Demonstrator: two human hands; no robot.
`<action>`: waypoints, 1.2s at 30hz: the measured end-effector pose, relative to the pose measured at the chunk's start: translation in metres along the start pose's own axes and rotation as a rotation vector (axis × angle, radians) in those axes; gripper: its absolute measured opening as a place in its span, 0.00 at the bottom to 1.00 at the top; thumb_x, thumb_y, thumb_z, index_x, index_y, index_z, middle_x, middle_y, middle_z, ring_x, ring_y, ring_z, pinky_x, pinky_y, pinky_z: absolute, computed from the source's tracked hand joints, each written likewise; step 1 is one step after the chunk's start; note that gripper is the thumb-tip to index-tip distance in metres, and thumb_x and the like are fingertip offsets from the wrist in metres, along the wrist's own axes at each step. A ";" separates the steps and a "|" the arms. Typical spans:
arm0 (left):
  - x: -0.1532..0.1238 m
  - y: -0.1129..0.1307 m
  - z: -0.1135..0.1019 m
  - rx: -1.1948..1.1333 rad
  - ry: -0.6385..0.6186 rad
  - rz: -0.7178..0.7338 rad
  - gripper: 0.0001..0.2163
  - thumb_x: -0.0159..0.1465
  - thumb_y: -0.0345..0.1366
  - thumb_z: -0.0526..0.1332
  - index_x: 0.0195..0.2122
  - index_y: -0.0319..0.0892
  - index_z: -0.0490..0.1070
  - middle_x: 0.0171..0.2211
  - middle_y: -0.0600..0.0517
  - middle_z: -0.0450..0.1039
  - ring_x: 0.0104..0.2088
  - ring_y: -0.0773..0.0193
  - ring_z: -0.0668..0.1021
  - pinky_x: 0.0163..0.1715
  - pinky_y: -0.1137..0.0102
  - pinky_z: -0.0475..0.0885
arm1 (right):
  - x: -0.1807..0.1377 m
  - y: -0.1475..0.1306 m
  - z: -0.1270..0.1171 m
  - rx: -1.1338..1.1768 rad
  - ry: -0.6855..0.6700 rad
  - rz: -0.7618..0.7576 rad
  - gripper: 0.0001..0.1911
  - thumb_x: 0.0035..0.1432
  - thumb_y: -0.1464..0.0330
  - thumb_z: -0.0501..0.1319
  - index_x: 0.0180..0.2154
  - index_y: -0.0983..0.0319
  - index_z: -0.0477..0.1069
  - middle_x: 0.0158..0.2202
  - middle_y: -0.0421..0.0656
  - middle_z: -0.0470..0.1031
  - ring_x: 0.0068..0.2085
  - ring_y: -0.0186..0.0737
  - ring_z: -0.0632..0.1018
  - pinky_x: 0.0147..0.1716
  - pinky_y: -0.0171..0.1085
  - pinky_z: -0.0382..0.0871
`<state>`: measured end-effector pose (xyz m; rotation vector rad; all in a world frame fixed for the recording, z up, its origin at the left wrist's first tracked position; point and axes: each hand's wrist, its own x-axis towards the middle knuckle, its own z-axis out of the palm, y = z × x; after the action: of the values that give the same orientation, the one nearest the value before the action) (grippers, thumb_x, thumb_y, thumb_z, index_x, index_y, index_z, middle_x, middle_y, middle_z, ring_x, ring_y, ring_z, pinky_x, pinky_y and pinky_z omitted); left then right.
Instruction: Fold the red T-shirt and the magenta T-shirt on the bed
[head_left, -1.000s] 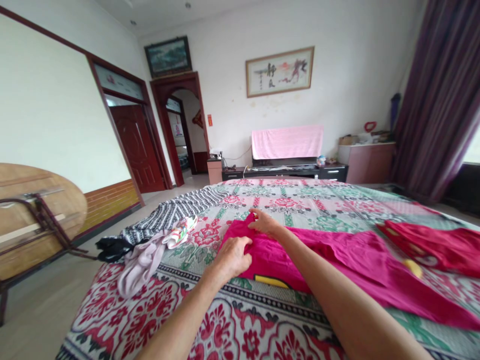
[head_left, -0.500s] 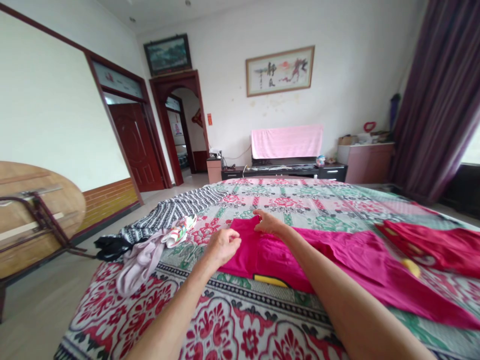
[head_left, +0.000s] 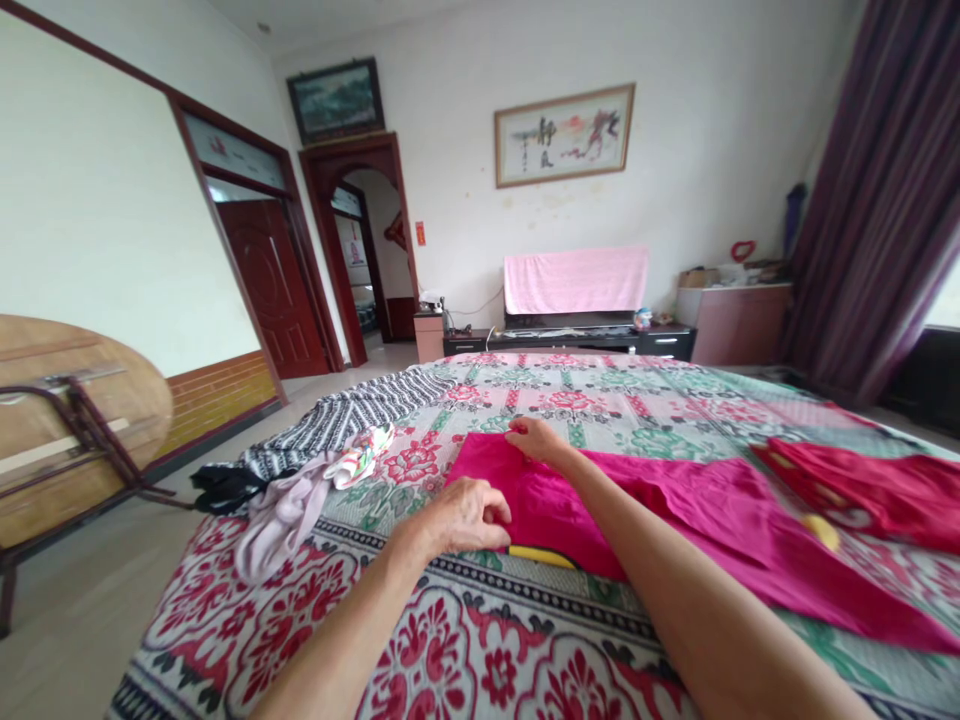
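Observation:
A magenta garment [head_left: 690, 500] lies spread across the patterned bedspread [head_left: 442, 640], one long part reaching toward the lower right. Yellow trim with a dark edge shows along its near side. My left hand [head_left: 469, 515] is at the near left of the cloth, fingers curled down and closed on its edge. Farther off, my right hand [head_left: 536, 440] pinches the cloth near its far edge, the arm crossing over the garment. The fabric between the two hands lies fairly flat, with wrinkles to the right.
To the left lie a black-and-white patterned cloth [head_left: 360, 410], a pale pink garment [head_left: 281, 530], a black item [head_left: 229, 487] and a small multicoloured cloth [head_left: 364, 455]. A red garment [head_left: 885, 490] rests at the right. A folded round table [head_left: 82, 420] stands beside the bed.
My left hand has come nearer and slightly right, from the garment's left part to its near edge, and its fingers now point down. My right hand has barely moved.

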<state>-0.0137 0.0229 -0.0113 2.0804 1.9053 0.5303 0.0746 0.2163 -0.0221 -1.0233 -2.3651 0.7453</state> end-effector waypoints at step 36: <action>0.003 -0.052 -0.002 0.060 0.479 -0.562 0.22 0.58 0.42 0.56 0.51 0.38 0.70 0.46 0.43 0.74 0.47 0.56 0.74 0.49 0.66 0.66 | -0.013 0.003 0.009 -0.292 0.100 -0.425 0.15 0.56 0.72 0.54 0.44 0.61 0.72 0.46 0.47 0.73 0.47 0.40 0.73 0.48 0.35 0.63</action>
<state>-0.0612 0.0308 -0.0323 1.4114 2.6596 0.8865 0.0787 0.2059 -0.0328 -0.6062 -2.5258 0.1924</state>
